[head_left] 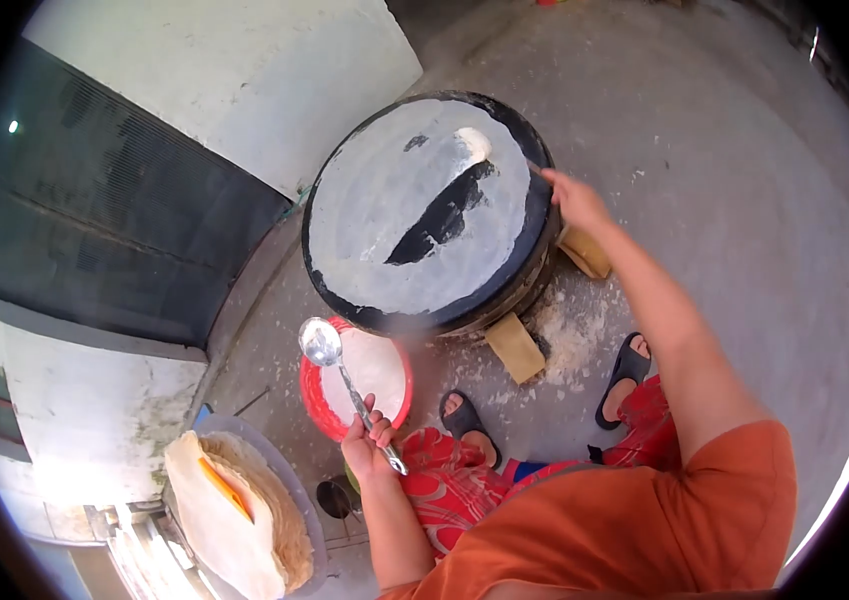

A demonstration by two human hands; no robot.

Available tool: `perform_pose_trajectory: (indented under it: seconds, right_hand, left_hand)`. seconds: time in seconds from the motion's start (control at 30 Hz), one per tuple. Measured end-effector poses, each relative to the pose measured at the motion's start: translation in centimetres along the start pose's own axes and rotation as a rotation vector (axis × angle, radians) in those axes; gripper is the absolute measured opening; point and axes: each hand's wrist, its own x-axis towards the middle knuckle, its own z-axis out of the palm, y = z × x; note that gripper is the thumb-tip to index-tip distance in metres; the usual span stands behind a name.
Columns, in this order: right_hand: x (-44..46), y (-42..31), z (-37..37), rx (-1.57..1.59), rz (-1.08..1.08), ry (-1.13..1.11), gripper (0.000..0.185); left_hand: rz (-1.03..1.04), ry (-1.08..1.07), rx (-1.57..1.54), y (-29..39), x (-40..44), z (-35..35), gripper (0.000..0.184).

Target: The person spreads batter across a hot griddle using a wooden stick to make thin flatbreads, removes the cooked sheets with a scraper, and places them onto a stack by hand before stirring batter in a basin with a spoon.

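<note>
My left hand (369, 445) is closed around the handle of a metal ladle (321, 343), whose whitish, wet bowl is raised over the rim of a red basin (310, 398). Pale batter (374, 372) fills that basin. At the right rim of a large round griddle (544, 215), my right hand (576, 200) is closed on a thin tool (535, 168), mostly hidden or too blurred to name. A thin grey-white batter layer (354, 215) covers most of the griddle. A dark bare streak (444, 215) crosses it, with a thick white lump of batter (472, 146) at its upper end.
Stacked thin flatbreads (289, 520) lie on a round tray (309, 500) at lower left, with an orange flat piece (224, 488) on top. A dark pot (337, 497) stands near my left forearm. Brown blocks (515, 348) and pale crumbs (569, 335) are by the griddle's base.
</note>
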Motion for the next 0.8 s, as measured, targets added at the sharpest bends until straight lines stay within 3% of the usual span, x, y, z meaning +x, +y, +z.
perform_pose_trajectory:
  seconds: [0.13,0.2,0.23,0.3,0.43,0.5,0.53,0.7,0.8]
  right_hand:
    - [5.2,2.8,-0.7,-0.095,-0.067,0.075,0.032]
    - [5.4,2.8,-1.3,-0.051,-0.065,-0.164,0.031]
    - [4.8,2.3,-2.4,-0.051,-0.064,-0.17,0.031]
    - [3.1,1.8,-5.3,0.028,0.054,-0.414,0.031]
    - [2.2,3.9,-5.2,0.135,0.172,-0.239,0.029]
    - [3.2,5.6,-0.6,0.065,-0.036,0.001,0.029]
    - [2.4,3.5,0.3,0.012,0.047,-0.098,0.029]
    - [-2.5,-1.8,-2.0,-0.211,-0.037,-0.262,0.028]
    - [-2.8,1.1,-2.3,-0.05,0.096,-0.097,0.028]
  left_hand:
    - [-0.045,0.015,-0.039,-0.1,0.1,0.2,0.034]
    - [-0.047,0.017,-0.056,0.0,0.2,0.3,0.035]
    - [-0.038,0.011,-0.061,0.0,0.1,0.3,0.035]
    - [-0.031,0.012,-0.067,-0.1,0.1,0.3,0.035]
    - [-0.008,0.009,-0.048,-0.4,0.0,0.7,0.034]
    - [0.003,0.034,-0.032,-0.6,-0.1,0.9,0.033]
    - [-0.012,0.018,-0.036,-0.6,0.0,0.7,0.033]
    - [-0.027,0.004,0.007,-0.5,-0.2,0.3,0.034]
    - [0.01,0.012,0.049,-0.5,-0.1,-0.2,0.034]
